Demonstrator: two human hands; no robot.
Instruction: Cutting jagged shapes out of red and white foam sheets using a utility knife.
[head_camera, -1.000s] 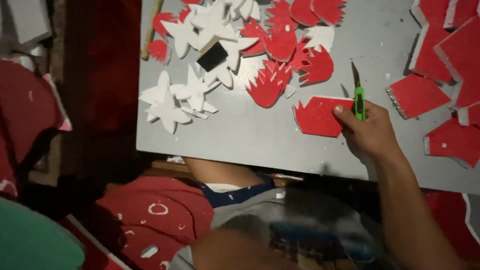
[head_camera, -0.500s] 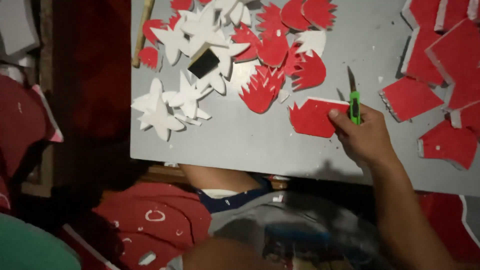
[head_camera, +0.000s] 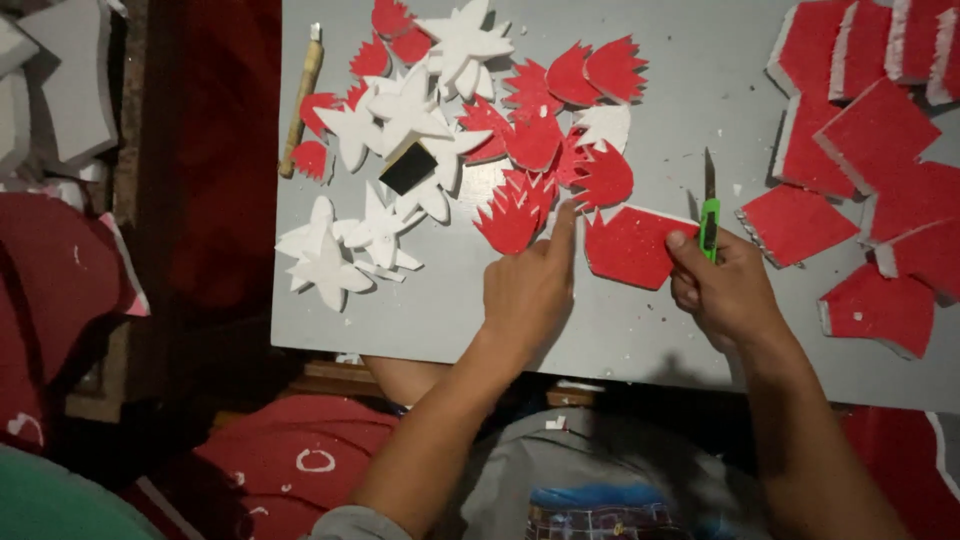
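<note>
Low in the frame's centre, the left hand (head_camera: 527, 290) lies curled on the grey worktop (head_camera: 440, 320), forefinger outstretched, touching the left edge of the red foam piece (head_camera: 632, 245). The right hand (head_camera: 725, 290) grips a green utility knife (head_camera: 709, 215), blade pointing up-frame, at the piece's right edge. The piece lies between them, long axis left-right. Earlier, the left hand was absent.

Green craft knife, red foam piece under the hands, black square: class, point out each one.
green craft knife (head_camera: 709, 222), head view, on its green handle.
red foam piece (head_camera: 630, 245), head view, middle of its red face.
black square (head_camera: 408, 168), head view, its centre.
</note>
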